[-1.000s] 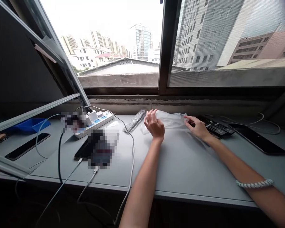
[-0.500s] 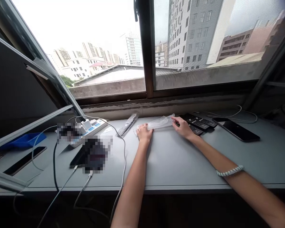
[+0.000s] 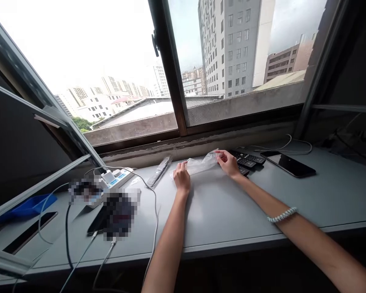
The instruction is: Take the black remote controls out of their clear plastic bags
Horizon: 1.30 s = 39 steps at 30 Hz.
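A clear plastic bag stretches between my two hands just above the grey desk. My left hand is closed on its left end, and a bit of the bag hangs out past the fingers. At the other end, my right hand pinches the bag's edge between thumb and fingers. Several black remote controls lie just beyond and right of my right hand, partly hidden by it. To the left of my left hand is a dark remote control in a clear bag.
A white power strip with plugs and a blurred-out phone with cables occupy the left. A black phone and a white cable lie at right. Behind the grey desk stands a window; a metal frame slants at left.
The view has tilted and shifted. My left hand has lifted from flat on the bag to a closed grip, and the bag is raised and more crumpled between both hands.
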Motion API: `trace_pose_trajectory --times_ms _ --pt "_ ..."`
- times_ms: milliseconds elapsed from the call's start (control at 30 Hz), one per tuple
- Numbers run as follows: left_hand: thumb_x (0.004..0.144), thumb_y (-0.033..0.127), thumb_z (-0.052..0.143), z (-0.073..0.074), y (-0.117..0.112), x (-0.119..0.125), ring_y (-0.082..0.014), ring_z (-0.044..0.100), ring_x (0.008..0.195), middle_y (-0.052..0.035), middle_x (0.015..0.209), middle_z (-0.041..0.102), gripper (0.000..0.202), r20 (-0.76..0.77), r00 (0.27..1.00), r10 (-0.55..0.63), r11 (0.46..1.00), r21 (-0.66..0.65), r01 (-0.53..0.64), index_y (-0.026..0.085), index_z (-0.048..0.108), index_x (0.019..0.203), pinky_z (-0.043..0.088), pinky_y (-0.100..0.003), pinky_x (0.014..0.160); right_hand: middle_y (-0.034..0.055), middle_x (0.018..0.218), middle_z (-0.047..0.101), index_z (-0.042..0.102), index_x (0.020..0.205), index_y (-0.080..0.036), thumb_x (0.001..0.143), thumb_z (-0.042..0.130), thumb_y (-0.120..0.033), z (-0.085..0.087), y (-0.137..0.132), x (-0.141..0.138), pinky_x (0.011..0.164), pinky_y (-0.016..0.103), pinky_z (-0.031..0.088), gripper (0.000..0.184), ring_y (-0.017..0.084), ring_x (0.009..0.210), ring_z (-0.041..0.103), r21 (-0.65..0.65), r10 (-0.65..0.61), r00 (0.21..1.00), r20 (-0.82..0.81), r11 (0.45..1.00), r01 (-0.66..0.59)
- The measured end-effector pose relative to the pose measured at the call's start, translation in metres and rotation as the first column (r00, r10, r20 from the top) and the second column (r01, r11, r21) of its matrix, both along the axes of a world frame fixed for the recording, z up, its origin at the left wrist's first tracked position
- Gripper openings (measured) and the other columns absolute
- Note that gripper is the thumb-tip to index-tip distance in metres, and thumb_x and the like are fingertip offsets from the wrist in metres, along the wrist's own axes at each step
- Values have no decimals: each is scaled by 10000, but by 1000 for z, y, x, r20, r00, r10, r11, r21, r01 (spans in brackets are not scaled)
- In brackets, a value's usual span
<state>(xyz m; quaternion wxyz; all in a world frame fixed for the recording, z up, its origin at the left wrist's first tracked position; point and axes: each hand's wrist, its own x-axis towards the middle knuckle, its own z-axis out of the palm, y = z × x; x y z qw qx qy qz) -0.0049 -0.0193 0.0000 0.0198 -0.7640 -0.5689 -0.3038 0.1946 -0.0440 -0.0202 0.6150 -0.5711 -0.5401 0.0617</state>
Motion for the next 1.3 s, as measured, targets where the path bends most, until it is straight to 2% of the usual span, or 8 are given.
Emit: trace_pose_trajectory --times_ms 133,267,433,633,733,867,967,1300 --pt "870 96 363 -1 6 7 -136 534 1049 -14 1165 581 374 -34 996 -84 995 56 86 235 524 1178 331 -235 957 70 794 661 568 1016 -182 823 441 -382 1 2 2 605 326 520 306 189 592 632 44 -39 996 -77 998 42" --pt "893 139 345 -4 12 8 -144 562 1028 -17 1109 615 344 -71 989 -132 989 51 136 248 574 1127 294 -293 1016 97 850 662 544 1071 -178 851 399 -412 0 5 8 612 345 524 353 210 638 647 52 -85 990 -111 994 92" --pt "835 19 233 -1 13 2 -162 276 1335 -55 1353 448 577 12 998 66 977 201 -68 236 415 1338 209 -328 1080 110 1032 646 569 1131 -189 856 412 -410 0 10 9 628 336 527 386 219 759 651 17 -34 999 12 999 34" --pt "759 96 430 -8 16 1 -249 160 1375 -128 1441 329 647 -81 985 152 988 11 -152 107 304 1394 140 -375 1105 66 1243 563 528 1247 -229 806 486 -254 -7 11 7 934 401 417 444 247 1132 520 -81 96 956 277 994 -76" --pt "829 165 423 -11 18 3 -228 205 1364 -92 1428 365 549 -156 988 15 998 -54 -24 171 351 1374 180 -368 1092 53 1277 541 528 1250 -252 829 443 -221 -8 9 9 1002 426 337 431 239 1199 468 -125 124 921 370 989 -83" --pt "890 266 411 -13 20 2 -197 460 1205 -45 1262 555 340 -197 972 -131 986 -131 107 247 553 1198 329 -325 995 76 1362 451 426 1339 -245 868 368 -233 -8 9 13 993 449 330 474 241 1240 426 -148 75 901 428 989 -12" --pt "900 261 397 -14 20 2 -184 546 1083 -33 1155 617 289 -177 974 -139 983 -147 114 258 626 1075 365 -312 934 99 1365 441 406 1350 -227 850 386 -222 -9 8 14 982 467 333 500 258 1244 416 -157 33 887 461 987 45" --pt "797 73 441 -14 20 -3 -188 569 1000 -23 1017 666 360 -58 991 -119 985 -133 111 232 624 1064 344 -311 882 60 1136 604 583 1111 -233 800 495 -295 -7 -1 9 908 393 381 329 228 1067 542 -128 66 789 610 992 16"
